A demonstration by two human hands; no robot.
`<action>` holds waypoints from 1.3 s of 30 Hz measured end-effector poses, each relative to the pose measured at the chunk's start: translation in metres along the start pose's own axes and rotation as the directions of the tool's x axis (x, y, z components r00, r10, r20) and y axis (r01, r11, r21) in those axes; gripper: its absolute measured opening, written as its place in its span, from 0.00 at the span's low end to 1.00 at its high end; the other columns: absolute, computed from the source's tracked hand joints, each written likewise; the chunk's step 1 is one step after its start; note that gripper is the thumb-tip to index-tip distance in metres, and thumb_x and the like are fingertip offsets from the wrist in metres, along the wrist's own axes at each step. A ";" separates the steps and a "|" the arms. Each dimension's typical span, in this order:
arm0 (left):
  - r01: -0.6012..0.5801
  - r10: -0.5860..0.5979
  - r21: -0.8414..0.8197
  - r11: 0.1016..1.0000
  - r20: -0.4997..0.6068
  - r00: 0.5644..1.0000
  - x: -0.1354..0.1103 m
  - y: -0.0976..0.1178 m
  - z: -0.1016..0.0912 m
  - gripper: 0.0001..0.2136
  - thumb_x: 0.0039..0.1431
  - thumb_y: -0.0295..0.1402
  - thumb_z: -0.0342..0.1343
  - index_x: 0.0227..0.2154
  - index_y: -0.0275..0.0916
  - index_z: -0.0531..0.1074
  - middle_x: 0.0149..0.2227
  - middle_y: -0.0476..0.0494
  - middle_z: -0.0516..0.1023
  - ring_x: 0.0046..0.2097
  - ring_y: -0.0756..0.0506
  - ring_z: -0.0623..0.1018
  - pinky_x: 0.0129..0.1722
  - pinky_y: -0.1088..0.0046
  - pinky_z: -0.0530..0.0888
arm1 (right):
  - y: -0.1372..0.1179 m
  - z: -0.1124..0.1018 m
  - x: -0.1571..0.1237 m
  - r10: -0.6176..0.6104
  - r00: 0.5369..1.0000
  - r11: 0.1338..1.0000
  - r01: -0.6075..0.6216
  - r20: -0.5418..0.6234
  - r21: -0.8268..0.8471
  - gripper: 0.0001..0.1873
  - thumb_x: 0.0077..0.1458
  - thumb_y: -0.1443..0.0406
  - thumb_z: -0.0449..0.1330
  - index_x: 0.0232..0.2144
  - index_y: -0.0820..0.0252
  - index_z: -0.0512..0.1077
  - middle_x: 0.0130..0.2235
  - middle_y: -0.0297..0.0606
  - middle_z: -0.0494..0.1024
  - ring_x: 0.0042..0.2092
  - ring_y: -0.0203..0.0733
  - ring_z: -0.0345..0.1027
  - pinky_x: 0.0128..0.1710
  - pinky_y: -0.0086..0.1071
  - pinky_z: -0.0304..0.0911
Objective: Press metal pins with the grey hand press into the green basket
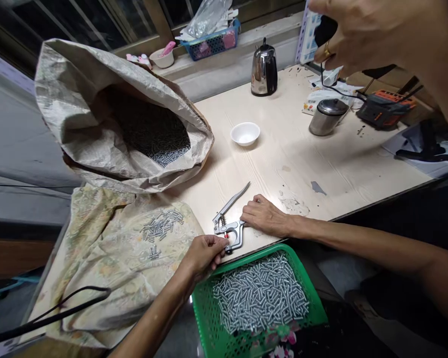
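Silver snap-fastener pliers (236, 233) lie at the table's front edge, their upper handle raised and a spring by the pivot. My right hand (266, 217) is closed around the lower handle, its fingertips partly hidden. At the jaw, my left hand (207, 252) pinches close to a small red part; whatever is between the fingertips is too small to make out. Just below both hands, a green plastic basket (201, 318) holds many short silver threaded pieces (261, 291). Left of my left hand, a loose pile of small metal pieces (160, 226) rests on a patterned cloth (123, 278).
A large woven sack (78, 99) of metal pieces gapes at the left. Behind are a white bowl (245, 134), a kettle (264, 69), a lidded metal cup (326, 118) and an orange-black tool case (386, 107). Another person's hand (373, 35) reaches in at top right.
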State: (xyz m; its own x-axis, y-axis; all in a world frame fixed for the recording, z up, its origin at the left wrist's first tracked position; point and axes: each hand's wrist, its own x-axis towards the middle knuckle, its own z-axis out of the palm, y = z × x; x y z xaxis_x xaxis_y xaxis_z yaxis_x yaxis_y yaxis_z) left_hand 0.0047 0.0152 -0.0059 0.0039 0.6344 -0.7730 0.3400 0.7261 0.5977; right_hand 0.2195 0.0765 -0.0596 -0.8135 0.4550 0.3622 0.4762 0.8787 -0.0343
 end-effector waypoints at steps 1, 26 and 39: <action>0.023 -0.023 0.010 1.000 0.021 1.000 -0.001 0.002 -0.001 0.17 0.46 0.44 0.64 0.18 0.36 0.68 0.12 0.56 0.64 0.14 0.57 0.59 0.15 0.81 0.53 | 0.000 0.000 0.000 -0.001 1.000 1.000 0.001 0.011 0.014 0.13 0.67 0.69 0.45 0.32 0.60 0.65 0.31 0.34 0.69 0.34 0.39 0.53 0.39 0.36 0.44; 0.129 -0.126 -0.059 0.990 0.053 0.991 -0.013 0.003 0.008 0.16 0.50 0.39 0.65 0.19 0.36 0.65 0.13 0.54 0.70 0.14 0.54 0.70 0.15 0.81 0.66 | 0.000 0.002 -0.005 -0.028 0.997 0.971 0.011 0.066 0.239 0.13 0.68 0.65 0.45 0.34 0.61 0.66 0.35 0.37 0.70 0.37 0.40 0.54 0.40 0.34 0.48; 0.126 -0.124 -0.116 0.985 0.028 0.992 -0.017 0.004 0.013 0.13 0.52 0.35 0.64 0.24 0.36 0.65 0.15 0.55 0.70 0.15 0.53 0.72 0.16 0.81 0.68 | 0.005 -0.016 0.009 0.084 0.989 0.896 -0.127 0.119 0.426 0.11 0.66 0.61 0.50 0.45 0.60 0.67 0.45 0.42 0.70 0.44 0.42 0.59 0.43 0.37 0.56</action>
State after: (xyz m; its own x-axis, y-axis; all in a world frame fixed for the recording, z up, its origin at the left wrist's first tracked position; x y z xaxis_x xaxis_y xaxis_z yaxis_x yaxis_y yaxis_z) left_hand 0.0179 0.0034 0.0070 -0.0116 0.5317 -0.8468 0.2264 0.8263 0.5157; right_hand 0.2196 0.0823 -0.0414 -0.8044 0.5413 0.2447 0.3882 0.7908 -0.4733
